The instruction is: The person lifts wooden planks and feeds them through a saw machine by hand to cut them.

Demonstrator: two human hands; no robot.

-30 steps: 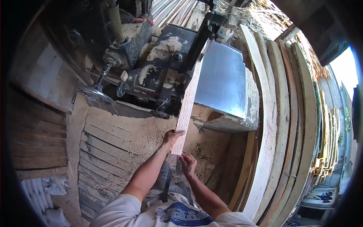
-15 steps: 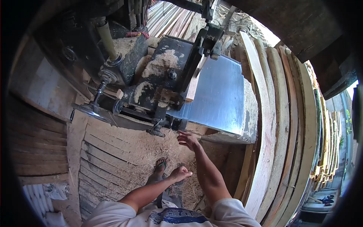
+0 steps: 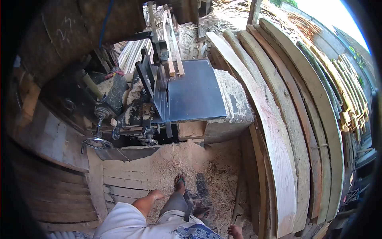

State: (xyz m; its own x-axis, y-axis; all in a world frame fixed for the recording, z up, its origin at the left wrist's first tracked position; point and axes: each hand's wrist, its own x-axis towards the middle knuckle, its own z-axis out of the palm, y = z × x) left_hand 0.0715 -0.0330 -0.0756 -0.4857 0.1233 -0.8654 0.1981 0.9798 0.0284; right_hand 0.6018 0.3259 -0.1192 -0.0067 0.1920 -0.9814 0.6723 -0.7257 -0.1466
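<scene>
My left hand (image 3: 156, 194) hangs low beside my left leg, over the sawdust-covered floor, its fingers curled together with nothing visible in them. Down at the bottom edge of the view is my right hand (image 3: 235, 231), fingers slightly apart and holding nothing I can see; part of it is cut off. Both hands are apart from the woodworking machine ahead. Its smooth metal table (image 3: 195, 95) has an upright fence (image 3: 160, 93) on the left. Two narrow wooden strips (image 3: 176, 69) reach across the far end of the table.
Long thick planks (image 3: 278, 167) stand in a row along the right. A handwheel (image 3: 97, 142) juts from the machine's left side. Sawdust (image 3: 179, 157) is heaped below the machine, and slatted boards (image 3: 123, 181) cover the floor at left.
My right hand has dropped from near the machine's front edge to the bottom right. My left hand has lowered to the left. The wooden strip beside the fence has moved to the far end.
</scene>
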